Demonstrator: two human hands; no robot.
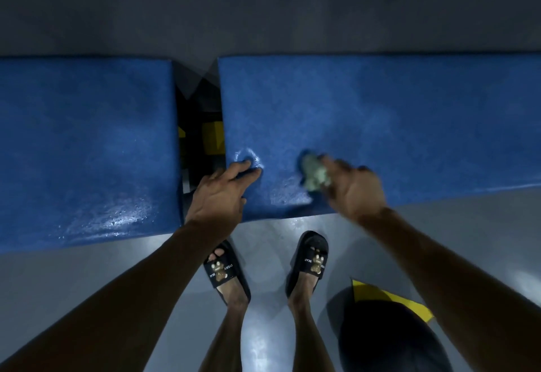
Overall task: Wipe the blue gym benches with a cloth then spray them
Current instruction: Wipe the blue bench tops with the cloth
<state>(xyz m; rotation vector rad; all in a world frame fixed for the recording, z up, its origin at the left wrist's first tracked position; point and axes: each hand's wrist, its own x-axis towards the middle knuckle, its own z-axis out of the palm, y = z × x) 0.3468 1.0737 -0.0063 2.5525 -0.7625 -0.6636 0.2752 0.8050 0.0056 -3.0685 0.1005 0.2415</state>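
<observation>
Wiping the near edge of the right blue pad

Two blue padded bench tops fill the middle band: the left blue pad (85, 149) at nine o'clock, with a wet sheen near its front edge, and the right blue pad (380, 125) at three o'clock, split by a dark gap (199, 125) at twelve showing black and yellow frame parts. The grey floor (87, 283) lies below, the person's black slides (307, 260) at six o'clock. The left hand (218, 196) rests with fingers extended on the right pad's near left corner, probably to brace the lean. The right hand (355, 188), motion-blurred, clutches a bunched pale green cloth (314, 174) pressed on that pad, apparently mid-wipe. No spray bottle is visible.
</observation>
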